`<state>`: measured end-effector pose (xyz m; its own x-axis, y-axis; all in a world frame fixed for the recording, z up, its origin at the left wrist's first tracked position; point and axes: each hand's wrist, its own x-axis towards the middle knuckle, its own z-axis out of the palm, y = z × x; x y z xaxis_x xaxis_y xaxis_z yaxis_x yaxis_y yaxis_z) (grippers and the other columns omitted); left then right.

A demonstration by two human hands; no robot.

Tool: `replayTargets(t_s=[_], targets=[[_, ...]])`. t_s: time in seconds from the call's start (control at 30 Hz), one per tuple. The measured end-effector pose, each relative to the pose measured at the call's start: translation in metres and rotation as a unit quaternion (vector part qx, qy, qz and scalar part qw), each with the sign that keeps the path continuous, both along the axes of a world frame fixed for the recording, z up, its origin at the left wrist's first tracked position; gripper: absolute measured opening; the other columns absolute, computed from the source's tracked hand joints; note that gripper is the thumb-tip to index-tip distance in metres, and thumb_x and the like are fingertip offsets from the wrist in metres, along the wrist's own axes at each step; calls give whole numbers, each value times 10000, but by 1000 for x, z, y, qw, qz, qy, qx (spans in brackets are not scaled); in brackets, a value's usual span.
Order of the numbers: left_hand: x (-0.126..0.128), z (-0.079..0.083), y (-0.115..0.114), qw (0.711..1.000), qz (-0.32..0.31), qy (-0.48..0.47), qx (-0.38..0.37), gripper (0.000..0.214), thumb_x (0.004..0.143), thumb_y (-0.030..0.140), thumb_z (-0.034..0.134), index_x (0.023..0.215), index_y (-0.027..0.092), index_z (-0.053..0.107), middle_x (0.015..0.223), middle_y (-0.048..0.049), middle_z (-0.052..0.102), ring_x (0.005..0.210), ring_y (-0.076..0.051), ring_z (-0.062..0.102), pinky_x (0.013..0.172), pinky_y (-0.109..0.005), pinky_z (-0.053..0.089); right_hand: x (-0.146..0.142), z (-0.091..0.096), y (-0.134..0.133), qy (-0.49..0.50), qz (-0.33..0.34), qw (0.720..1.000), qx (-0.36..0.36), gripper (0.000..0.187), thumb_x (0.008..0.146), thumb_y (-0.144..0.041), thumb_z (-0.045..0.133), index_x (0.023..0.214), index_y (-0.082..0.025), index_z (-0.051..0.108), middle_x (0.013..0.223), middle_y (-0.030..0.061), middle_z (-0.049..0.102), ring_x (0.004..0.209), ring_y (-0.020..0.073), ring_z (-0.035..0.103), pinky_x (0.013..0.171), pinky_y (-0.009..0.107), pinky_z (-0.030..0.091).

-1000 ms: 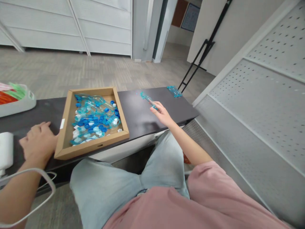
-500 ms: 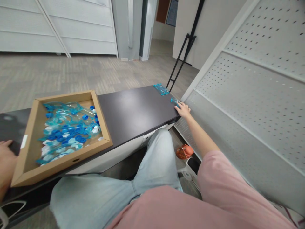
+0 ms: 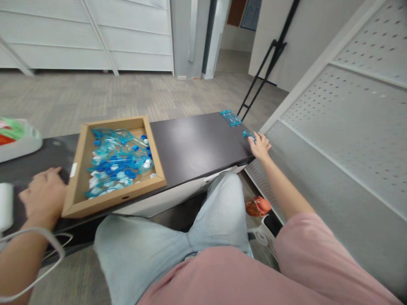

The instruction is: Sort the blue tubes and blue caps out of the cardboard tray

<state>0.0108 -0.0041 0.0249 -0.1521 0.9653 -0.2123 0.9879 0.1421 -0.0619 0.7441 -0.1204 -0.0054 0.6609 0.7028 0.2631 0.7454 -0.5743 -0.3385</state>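
At the far right end of the dark tabletop (image 3: 197,142), my right hand (image 3: 260,146) has its fingers closed around a small clear tube with blue ends (image 3: 249,134); part of the tube is hidden under the fingers. Just beyond it lies a row of several similar clear tubes with blue ends (image 3: 231,118), side by side. My left hand (image 3: 46,192) rests open on the tabletop, left of a cardboard tray (image 3: 155,163). Inside that tray is a loose heap of clear bluish plastic pieces (image 3: 111,137) with blue and white caps (image 3: 129,173).
On the left stand a white container (image 3: 30,142) with green and red contents and a white object (image 3: 5,207). A white cable (image 3: 59,250) loops over my left forearm. A perforated panel (image 3: 349,127) borders the right end. An orange-lidded bottle (image 3: 259,206) is below.
The view has turned left, so everything sits further right and more of my left hand, the white container and the cable show. My right hand stays at the tube.
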Motion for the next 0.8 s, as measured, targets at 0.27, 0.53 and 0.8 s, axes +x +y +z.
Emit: replayTargets(t_s=[0.27,0.53,0.8], targets=[[1,-3,-4,984,42,-121,127,790,1106,432,374,1761,0,470,1838,-333,449,1726,-441,421,1413,-600,323,-143,41,66,33,386,916,104,663,1199,-713,389,1200,-280,891,1215,160,837,1209,341,771,1122,546,562],[-6,-17,-1,978,32,-130,157,752,1114,450,424,1764,83,513,1846,-297,469,1711,-435,436,1382,-586,348,-395,53,100,170,700,694,18,317,1164,-516,682,1254,-321,915,1206,77,850,1052,272,785,1022,441,591],[-9,-23,5,980,33,-119,157,751,1135,484,420,1773,96,505,1828,-291,486,1700,-438,435,1383,-579,334,-460,25,130,164,722,669,-66,208,1024,-470,916,1106,-282,954,1163,94,868,1146,316,796,1096,466,566]])
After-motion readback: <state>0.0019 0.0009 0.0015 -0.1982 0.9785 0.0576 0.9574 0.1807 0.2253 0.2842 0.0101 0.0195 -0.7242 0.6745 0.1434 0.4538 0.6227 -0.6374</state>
